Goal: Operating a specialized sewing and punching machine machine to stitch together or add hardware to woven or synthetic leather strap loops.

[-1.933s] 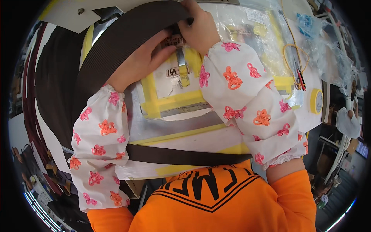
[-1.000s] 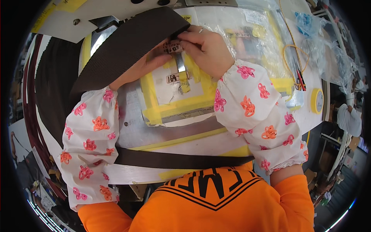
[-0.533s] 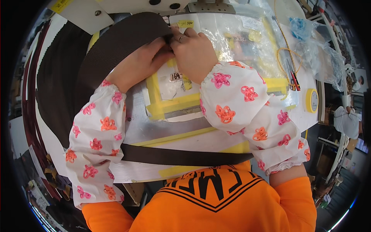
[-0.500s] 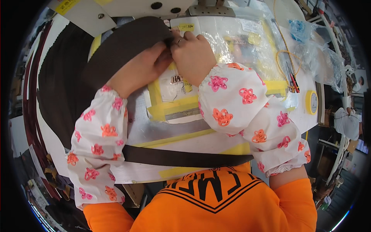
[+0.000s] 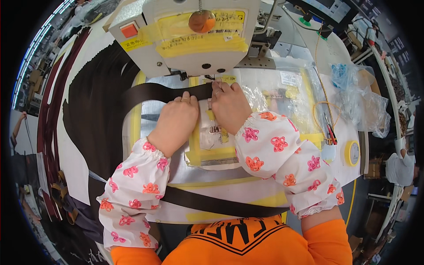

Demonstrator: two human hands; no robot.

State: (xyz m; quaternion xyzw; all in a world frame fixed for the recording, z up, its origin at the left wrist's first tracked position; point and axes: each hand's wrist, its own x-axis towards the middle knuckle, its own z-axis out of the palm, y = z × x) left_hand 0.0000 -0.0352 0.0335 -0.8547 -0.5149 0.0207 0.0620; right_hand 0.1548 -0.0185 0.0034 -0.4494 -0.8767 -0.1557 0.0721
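Observation:
A dark brown fabric band (image 5: 152, 91) bends from the left side of the table to below the sewing machine head (image 5: 176, 35). My left hand (image 5: 176, 120) is closed on its near edge, fingertips over the band. At the band's right end, my right hand (image 5: 230, 107) has its fingers bent and pressed on it, just below the machine's needle area (image 5: 210, 77). A taped clear plate (image 5: 212, 161) lies beneath my hands. To the left hangs a thick bundle of dark bands (image 5: 95, 99). Another dark strip (image 5: 221, 206) crosses the table's near edge.
Right of the plate are snips (image 5: 331, 133), a yellow tape roll (image 5: 352, 153), a cord (image 5: 324, 70) and a crumpled clear bag (image 5: 364, 99). Maroon strips (image 5: 52, 106) lie at the far left. A screen (image 5: 329, 9) stands at the back right.
The band, raised and wide beside my left hand before, now lies lower and narrower under its fingers. My left hand has turned over onto it. The view has tilted up, showing more of the machine.

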